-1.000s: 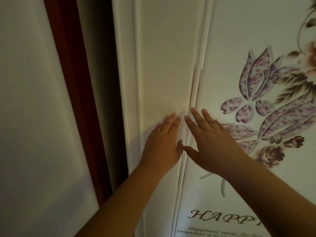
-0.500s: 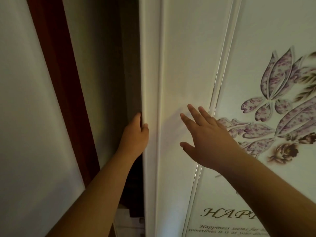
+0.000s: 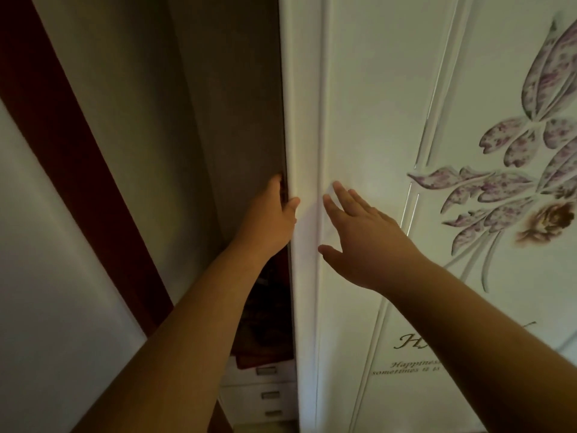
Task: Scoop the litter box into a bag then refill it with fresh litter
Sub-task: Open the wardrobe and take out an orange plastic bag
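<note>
Left hand (image 3: 272, 217) grips the smooth white door (image 3: 368, 120) by its rounded edge. Right hand (image 3: 362, 242) open, fingers spread, flat on the panel.

Both forearms bare, no sleeves; left hand (image 3: 272, 215), right hand (image 3: 363, 237) ungloved.

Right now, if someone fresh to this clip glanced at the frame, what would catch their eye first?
The purple flower print on the white sliding door at right draws the eye first. Next come the two hands at centre: the left hand curled around the door's edge, the right hand spread flat on its face. Through the dark gap at lower left, white drawers show.
</note>
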The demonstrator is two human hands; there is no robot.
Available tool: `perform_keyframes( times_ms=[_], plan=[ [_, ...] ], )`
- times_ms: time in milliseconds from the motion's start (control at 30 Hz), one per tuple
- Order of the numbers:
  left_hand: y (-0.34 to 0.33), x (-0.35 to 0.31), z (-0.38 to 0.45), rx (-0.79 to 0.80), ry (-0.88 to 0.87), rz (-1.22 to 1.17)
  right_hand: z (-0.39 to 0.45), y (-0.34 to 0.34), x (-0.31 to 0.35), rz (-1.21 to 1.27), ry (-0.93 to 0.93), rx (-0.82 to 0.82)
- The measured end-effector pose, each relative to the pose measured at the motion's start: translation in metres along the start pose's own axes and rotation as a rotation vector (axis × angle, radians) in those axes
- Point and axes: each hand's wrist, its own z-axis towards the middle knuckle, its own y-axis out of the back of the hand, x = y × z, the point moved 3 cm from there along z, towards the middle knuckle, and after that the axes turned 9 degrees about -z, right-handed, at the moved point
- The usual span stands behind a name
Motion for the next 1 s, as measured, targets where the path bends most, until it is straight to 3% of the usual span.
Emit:
perform_keyframes(
  times_ms=[233, 1000],
  plan=[
    [0.006, 0.005, 0.008, 0.063, -0.038, -0.069, -0.002, -0.008, 0.011, 0.062, -0.095, -0.010],
    [0.023, 0.007, 0.003, 0.112, -0.122, 0.105, 0.000, -0.016, 0.041, 0.148, -0.246, 0.054]
  ],
)
